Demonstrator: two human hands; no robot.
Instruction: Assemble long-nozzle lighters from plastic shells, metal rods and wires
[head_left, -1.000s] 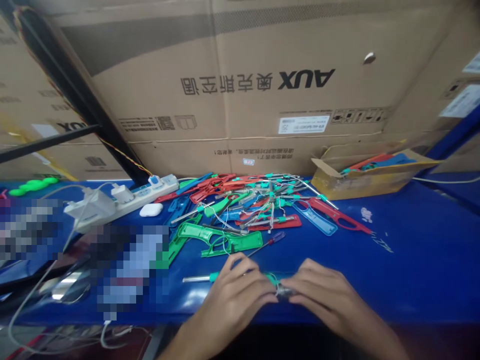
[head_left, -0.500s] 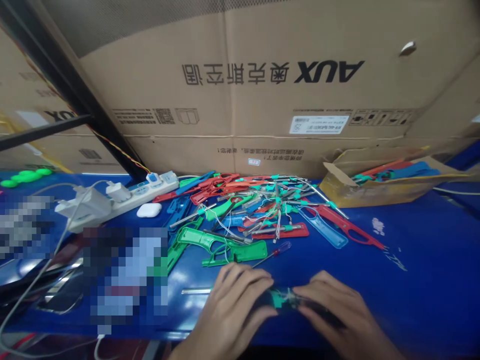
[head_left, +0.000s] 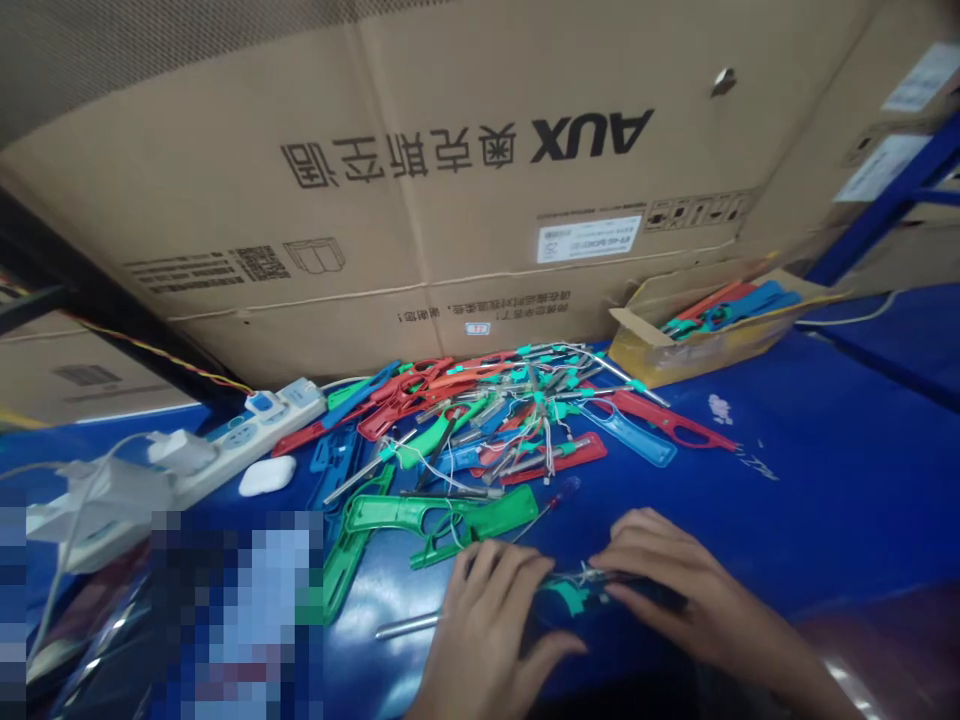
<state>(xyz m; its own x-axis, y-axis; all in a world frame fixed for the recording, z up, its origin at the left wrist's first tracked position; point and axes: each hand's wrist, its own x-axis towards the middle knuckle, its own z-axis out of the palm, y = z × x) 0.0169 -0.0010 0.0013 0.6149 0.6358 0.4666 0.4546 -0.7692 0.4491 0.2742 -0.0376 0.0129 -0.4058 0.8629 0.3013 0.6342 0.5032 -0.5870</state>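
Note:
Low in the middle, my left hand [head_left: 487, 615] curls its fingers over the body of a long-necked lighter, its thumb held apart underneath. The lighter's metal tube [head_left: 409, 626] sticks out to the left of that hand. Between my hands show a green inner part [head_left: 571, 597] and small pale bits too blurred to make out. My right hand [head_left: 667, 565] pinches the dark right end of the lighter between thumb and fingers. Just beyond my left hand lie a screwdriver [head_left: 559, 494] with a clear reddish handle and a green lighter shell [head_left: 386, 512].
A heap of red, blue and green shells and wired metal tubes [head_left: 540, 400] covers the table's middle. Behind stand a parts-filled carton [head_left: 675, 360] and a large cardboard sheet [head_left: 450, 230]. At left are a power strip [head_left: 247, 440] and a white earphone case [head_left: 268, 476].
The view has swung to the right, so the table's things appear further left. My left thumb has moved away from its fingers. The lighter's tube now slants more. Both hands keep hold of the lighter.

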